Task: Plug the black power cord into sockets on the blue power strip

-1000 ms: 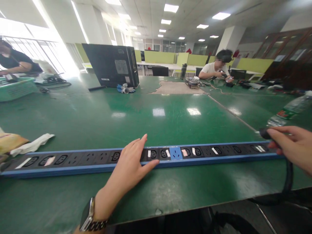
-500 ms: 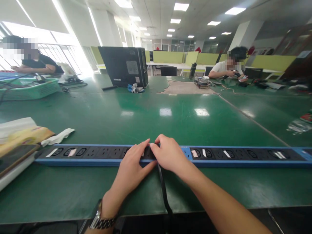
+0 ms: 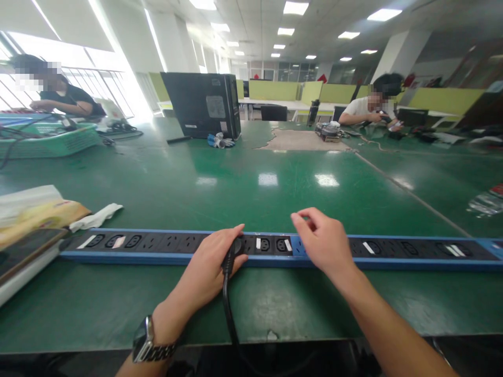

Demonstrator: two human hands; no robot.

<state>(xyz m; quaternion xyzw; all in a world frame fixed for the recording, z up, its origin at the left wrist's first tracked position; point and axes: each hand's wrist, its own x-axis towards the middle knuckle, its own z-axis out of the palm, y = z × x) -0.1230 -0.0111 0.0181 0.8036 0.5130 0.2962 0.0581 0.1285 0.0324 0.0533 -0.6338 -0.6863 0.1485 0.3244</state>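
Observation:
A long blue and black power strip [image 3: 157, 259] lies across the green table, with rows of sockets and some white labels. My left hand [image 3: 210, 262] is wrapped round a black plug [image 3: 234, 251] at the middle of the strip. From the plug a black cable [image 3: 229, 309] hangs down over the table's front edge. My right hand [image 3: 324, 238] is raised over the strip to the right of the plug, fingers curled with thumb and forefinger close together; nothing shows between them. How far the plug sits in a socket is hidden.
At the left lie a phone-like dark object [image 3: 27, 254] and a yellow packet [image 3: 55, 214]. Further back are a green basket [image 3: 51, 144], a black computer case [image 3: 200, 107] and blue-white gloves [image 3: 220, 140]. Two people sit across the green table [image 3: 176, 199].
My right hand has left the plug and moved right, above the strip. My left hand and the plug have shifted left, with the cable, uncovering labelled sockets.

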